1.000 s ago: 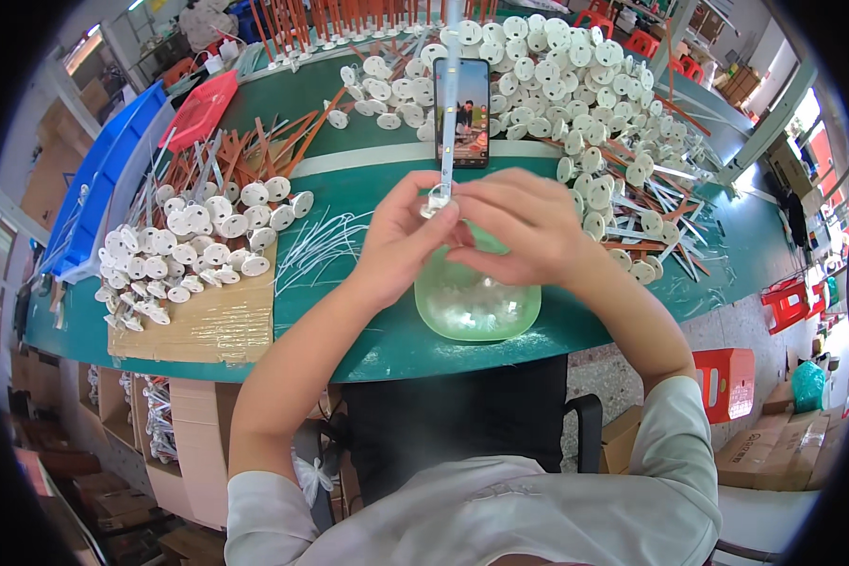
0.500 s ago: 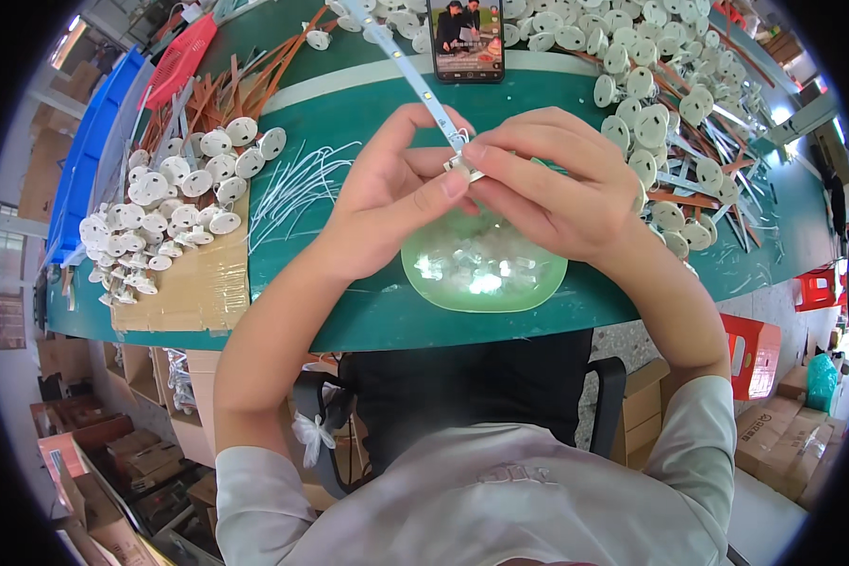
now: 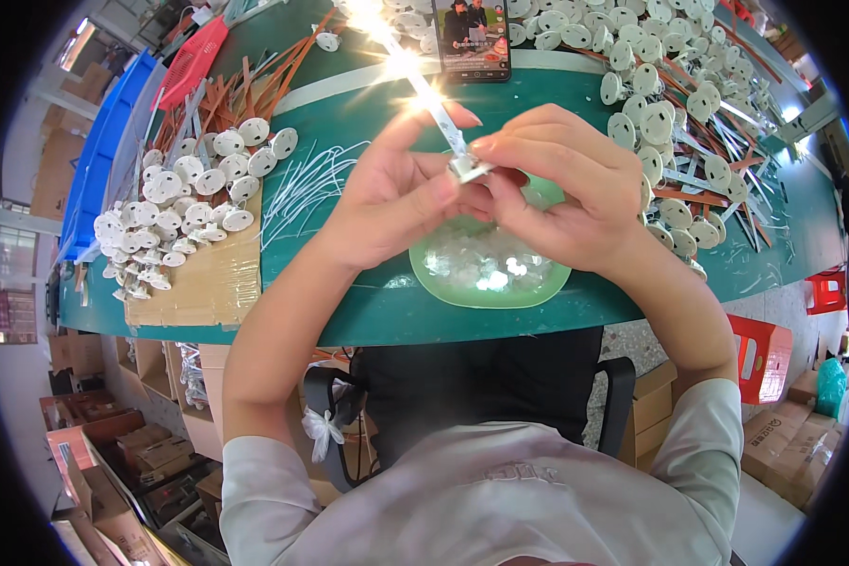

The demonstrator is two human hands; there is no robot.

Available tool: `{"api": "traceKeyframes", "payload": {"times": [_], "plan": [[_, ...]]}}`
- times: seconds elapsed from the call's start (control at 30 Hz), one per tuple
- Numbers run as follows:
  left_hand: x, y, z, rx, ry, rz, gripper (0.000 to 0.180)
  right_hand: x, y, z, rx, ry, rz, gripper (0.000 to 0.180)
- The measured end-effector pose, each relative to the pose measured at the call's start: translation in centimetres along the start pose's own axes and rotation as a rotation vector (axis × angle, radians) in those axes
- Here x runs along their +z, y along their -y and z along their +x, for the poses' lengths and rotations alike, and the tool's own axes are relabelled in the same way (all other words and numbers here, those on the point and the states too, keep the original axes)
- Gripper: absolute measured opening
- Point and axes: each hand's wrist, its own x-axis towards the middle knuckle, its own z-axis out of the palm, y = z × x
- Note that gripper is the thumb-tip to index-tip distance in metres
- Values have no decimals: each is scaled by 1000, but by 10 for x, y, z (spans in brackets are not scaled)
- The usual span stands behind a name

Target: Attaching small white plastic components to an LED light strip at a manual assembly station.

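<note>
A narrow LED strip (image 3: 449, 129) points up and away from me at a slant, its lights glowing brightly. My left hand (image 3: 387, 203) is closed on its near end, the thumb pressed against a small white connector piece (image 3: 466, 172). From the other side, my right hand (image 3: 575, 184) pinches that same piece between thumb and fingers. The fingers partly hide the joint, so how the parts fit together is not visible. Below both hands sits a green bowl (image 3: 491, 296) of small, clear, shiny pieces.
Strips with white round bases (image 3: 189, 170) are heaped at left on cardboard (image 3: 198, 297), near thin white wires (image 3: 297, 189). Another heap of white round bases (image 3: 656, 123) covers the right. A phone (image 3: 472, 42) stands at the back. Blue (image 3: 94, 179) and red trays (image 3: 193, 58) edge the green table (image 3: 396, 325).
The LED strip was unlit and now shines. My right fingers have shifted slightly around the connector, and my left index finger has straightened. The whole view has moved a little.
</note>
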Motion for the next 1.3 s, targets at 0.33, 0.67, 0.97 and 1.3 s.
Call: {"api": "traceKeyframes", "payload": {"times": [0.33, 0.67, 0.97, 1.3], "plan": [[-3, -3, 0, 1, 1, 49, 63, 0, -6, -5, -54, 10, 5, 30], [-12, -13, 0, 68, -33, 230, 53, -4, -10, 1, -196, 89, -48, 26], [-10, -21, 7, 244, -411, 317, 45, 6, 4, -14, 109, 457, -62, 36], [-7, -10, 8, 183, -435, 352, 45, 4, -1, -18, 209, 736, 225, 7]]}}
